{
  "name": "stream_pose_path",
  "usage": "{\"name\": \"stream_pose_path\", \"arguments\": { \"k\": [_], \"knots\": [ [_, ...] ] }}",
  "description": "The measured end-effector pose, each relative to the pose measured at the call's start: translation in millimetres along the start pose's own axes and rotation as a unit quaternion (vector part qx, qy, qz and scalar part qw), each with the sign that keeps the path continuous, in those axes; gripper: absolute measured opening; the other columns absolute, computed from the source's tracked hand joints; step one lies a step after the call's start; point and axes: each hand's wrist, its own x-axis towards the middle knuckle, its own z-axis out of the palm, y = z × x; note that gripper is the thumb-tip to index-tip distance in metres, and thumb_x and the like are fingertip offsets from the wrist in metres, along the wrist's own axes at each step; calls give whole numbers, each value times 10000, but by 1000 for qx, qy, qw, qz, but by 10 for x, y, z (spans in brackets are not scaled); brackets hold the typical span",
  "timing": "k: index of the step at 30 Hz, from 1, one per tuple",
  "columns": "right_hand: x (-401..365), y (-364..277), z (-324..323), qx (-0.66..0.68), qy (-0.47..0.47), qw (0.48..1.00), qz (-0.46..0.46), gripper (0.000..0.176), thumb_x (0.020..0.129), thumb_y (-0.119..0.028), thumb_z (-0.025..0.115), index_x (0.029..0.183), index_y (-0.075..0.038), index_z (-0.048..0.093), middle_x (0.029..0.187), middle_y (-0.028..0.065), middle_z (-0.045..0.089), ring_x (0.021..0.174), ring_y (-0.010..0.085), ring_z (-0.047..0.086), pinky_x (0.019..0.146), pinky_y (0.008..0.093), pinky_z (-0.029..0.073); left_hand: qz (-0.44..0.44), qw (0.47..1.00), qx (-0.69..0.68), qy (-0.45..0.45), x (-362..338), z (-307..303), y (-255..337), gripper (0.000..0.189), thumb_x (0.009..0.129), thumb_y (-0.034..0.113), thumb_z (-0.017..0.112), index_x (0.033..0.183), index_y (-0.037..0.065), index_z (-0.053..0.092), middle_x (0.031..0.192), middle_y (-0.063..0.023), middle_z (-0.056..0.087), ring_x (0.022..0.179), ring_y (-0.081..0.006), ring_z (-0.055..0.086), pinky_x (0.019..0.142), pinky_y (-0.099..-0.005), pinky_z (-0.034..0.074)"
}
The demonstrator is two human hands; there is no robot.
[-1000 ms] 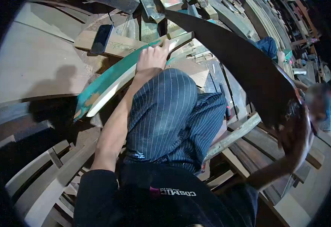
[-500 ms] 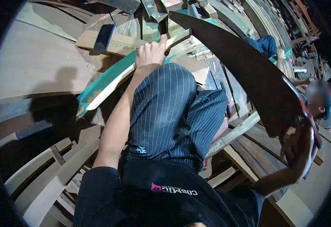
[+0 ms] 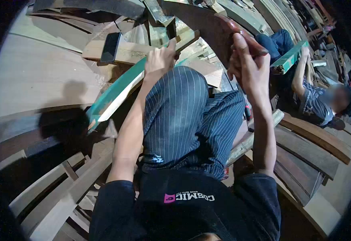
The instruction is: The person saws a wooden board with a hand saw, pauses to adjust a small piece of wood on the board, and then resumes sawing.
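My left hand (image 3: 159, 60) is closed around a green-sided wooden board (image 3: 113, 96) with a pale cut face, pressing it down beside my knee. The board slants from lower left to upper right, and its far end sticks out past my thumb. My right hand (image 3: 251, 66) grips the reddish, glossy handle of a large hand saw (image 3: 201, 24), my fingers wrapped round it. The wide dark blade spans the top of the view, close to the far end of the board. Part of the blade lies beyond the upper edge of the view.
A phone (image 3: 110, 47) lies on a pale plank at the upper left. Stacked timber strips (image 3: 65, 197) fill the lower left. On the right a co-worker (image 3: 316, 96) holds another green piece (image 3: 290, 58). A round pale pole (image 3: 254, 138) lies right of my knees.
My right hand has pushed the saw forward and to the left, from far lower right up near the board. My left hand stays on the board. The co-worker, partly hidden before, now shows.
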Motion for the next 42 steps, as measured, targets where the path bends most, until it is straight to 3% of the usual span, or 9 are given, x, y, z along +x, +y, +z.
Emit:
{"name": "stream_pose_path", "arguments": {
  "k": [3,7,11,17,21,27,32,37,42],
  "knots": [
    [10,276,-291,16,31,999,-41,281,967,-266,550,963,6,617,593,-50,464,498,39,394,459,238,321,21,999,24,39,-37,126,-45,418,814,215,633,1152,45,455,733,-168,634,806,-377,657,693,-468,513],
    [-708,-66,-636,8,159,987,7,353,910,-223,636,1173,11,607,855,-12,568,758,65,515,663,184,447,-62,995,-20,-69,138,-214,-12,491,748,211,729,1135,29,486,821,-223,660,832,-390,651,733,-465,502],
    [-1559,-302,-1330,-6,298,951,86,421,885,-242,636,1213,14,576,890,34,613,666,68,513,580,198,438,-16,1000,-4,-21,103,-134,-78,477,769,225,714,1142,26,492,810,-211,660,821,-387,652,714,-458,516],
    [-967,-374,-981,-68,233,962,122,426,895,-327,625,1134,26,628,811,7,589,612,63,475,510,195,349,-49,993,73,-73,113,76,41,485,757,159,686,1161,63,435,755,-176,657,788,-368,669,719,-480,528],
    [232,155,-216,114,-24,989,-87,414,944,-345,563,1060,45,644,649,-36,522,535,34,456,442,239,372,-36,998,-47,-17,123,-91,-67,475,783,232,711,1171,73,491,752,-211,655,748,-392,665,670,-493,518],
    [-18,26,-270,49,-63,993,-82,436,946,-322,562,1215,20,590,609,-28,485,493,44,467,432,239,409,-59,993,-19,-99,191,-66,-93,563,768,239,738,1251,76,497,797,-239,646,748,-403,654,637,-465,524],
    [-1029,-309,-974,57,168,977,119,363,893,-286,649,1113,1,626,747,0,587,590,55,487,483,217,388,-60,994,-40,-76,156,-153,-143,610,811,296,687,1311,35,454,948,-260,617,908,-401,588,821,-479,438],
    [-1401,-362,-1357,-41,375,923,79,392,876,-287,670,1112,22,618,746,20,592,568,78,488,506,235,408,-67,989,4,-132,170,-217,-3,566,803,295,688,1266,63,460,851,-213,650,831,-395,631,753,-482,474],
    [-676,-372,-830,112,277,942,151,302,921,-267,613,1072,-5,617,706,4,570,553,79,491,505,233,418,8,991,133,9,52,253,-17,317,825,244,616,1072,112,466,670,-130,637,599,-296,674,495,-420,536]
  ]
}}
